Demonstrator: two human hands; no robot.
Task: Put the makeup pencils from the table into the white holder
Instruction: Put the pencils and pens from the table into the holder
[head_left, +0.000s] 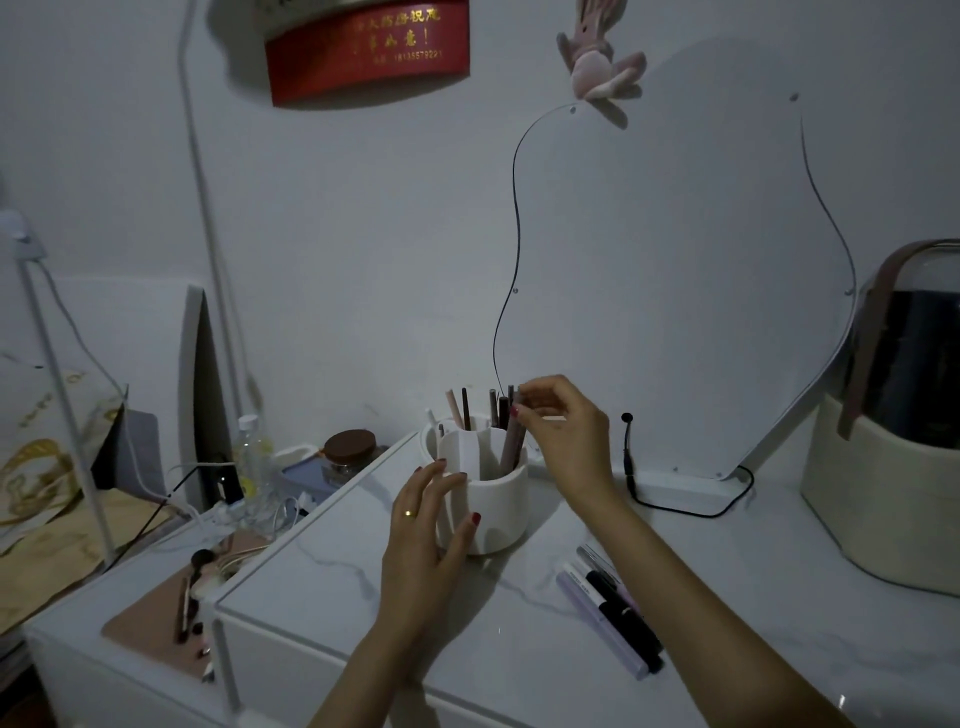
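The white holder (496, 501) stands on the white table (519, 639) with several pencils upright in it. My left hand (423, 540) rests against the holder's left side, fingers spread around it. My right hand (563, 431) is above the holder's right rim, thumb and fingers pinching the top of a brownish makeup pencil (511, 441) whose lower end sits inside the holder. Several makeup pencils (613, 608), black and lilac, lie on the table to the right of the holder, under my right forearm.
A wavy mirror (675, 286) leans against the wall behind the holder, with a black cable (675, 506) at its base. A cream basket (883, 493) stands at the right. A lower shelf at the left holds a pink mat (150, 618), brushes, a bottle and cables.
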